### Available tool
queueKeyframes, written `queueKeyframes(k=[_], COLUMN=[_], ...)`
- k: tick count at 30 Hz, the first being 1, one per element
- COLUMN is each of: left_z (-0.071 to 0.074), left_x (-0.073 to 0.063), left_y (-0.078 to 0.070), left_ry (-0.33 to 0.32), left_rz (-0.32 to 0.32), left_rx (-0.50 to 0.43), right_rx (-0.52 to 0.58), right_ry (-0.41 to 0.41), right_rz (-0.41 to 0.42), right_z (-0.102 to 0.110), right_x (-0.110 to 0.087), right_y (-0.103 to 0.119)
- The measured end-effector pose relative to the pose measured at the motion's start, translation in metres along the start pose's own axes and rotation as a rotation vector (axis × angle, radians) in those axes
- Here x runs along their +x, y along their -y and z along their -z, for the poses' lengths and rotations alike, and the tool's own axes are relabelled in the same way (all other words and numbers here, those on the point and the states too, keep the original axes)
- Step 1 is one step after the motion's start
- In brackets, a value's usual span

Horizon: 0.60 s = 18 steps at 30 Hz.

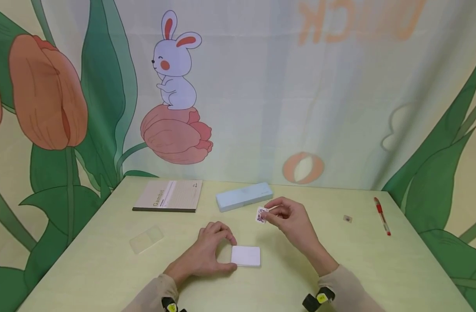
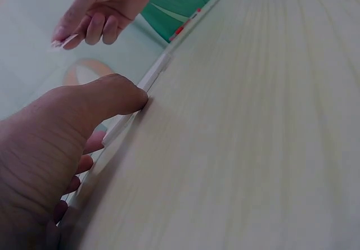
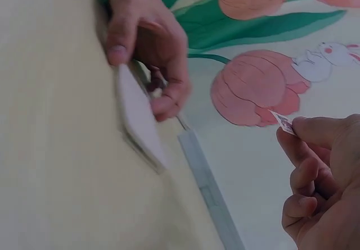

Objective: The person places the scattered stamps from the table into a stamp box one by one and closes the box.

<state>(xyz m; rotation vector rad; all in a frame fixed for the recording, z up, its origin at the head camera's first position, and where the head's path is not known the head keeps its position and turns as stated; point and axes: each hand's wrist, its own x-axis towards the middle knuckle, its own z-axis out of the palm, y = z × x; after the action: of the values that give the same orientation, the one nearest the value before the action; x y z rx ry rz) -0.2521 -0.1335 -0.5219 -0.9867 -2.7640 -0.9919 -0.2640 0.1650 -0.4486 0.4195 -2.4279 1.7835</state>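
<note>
In the head view my left hand (image 1: 208,251) holds a small flat white rectangular slab (image 1: 246,256) with rounded corners on the table, thumb at its near left corner and index finger at its far left corner. The left wrist view shows the thumb (image 2: 115,99) against the slab's edge. Raised above the table to the right, my right hand (image 1: 294,221) pinches a small white card with a purple print (image 1: 260,214) between thumb and fingers. In the right wrist view this printed card (image 3: 284,122) is tilted, apart from the slab (image 3: 138,112).
A light blue pencil case (image 1: 244,197) lies behind the hands. At the back left is a notebook (image 1: 167,196), with a clear plastic piece (image 1: 146,239) nearer me. On the right lie a small square piece (image 1: 348,219) and a red pen (image 1: 382,216). A printed curtain (image 1: 253,108) hangs behind the table.
</note>
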Motion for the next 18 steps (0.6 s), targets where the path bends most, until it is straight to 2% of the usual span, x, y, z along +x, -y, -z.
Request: queueKeyframes(k=[4, 8, 18], left_z=[0.002, 0.003, 0.001], left_x=[0.001, 0.001, 0.001], left_y=[-0.001, -0.001, 0.0], left_ry=[0.003, -0.001, 0.001], left_rz=[-0.003, -0.007, -0.007], left_rx=[0.0, -0.001, 0.001], right_rx=[0.005, -0.005, -0.037], right_ry=[0.069, 0.119, 0.191], right_rz=[-0.029, -0.019, -0.002], right_z=[-0.019, -0.033, -0.05], right_x=[-0.004, -0.009, -0.019], right_y=[-0.001, -0.005, -0.017])
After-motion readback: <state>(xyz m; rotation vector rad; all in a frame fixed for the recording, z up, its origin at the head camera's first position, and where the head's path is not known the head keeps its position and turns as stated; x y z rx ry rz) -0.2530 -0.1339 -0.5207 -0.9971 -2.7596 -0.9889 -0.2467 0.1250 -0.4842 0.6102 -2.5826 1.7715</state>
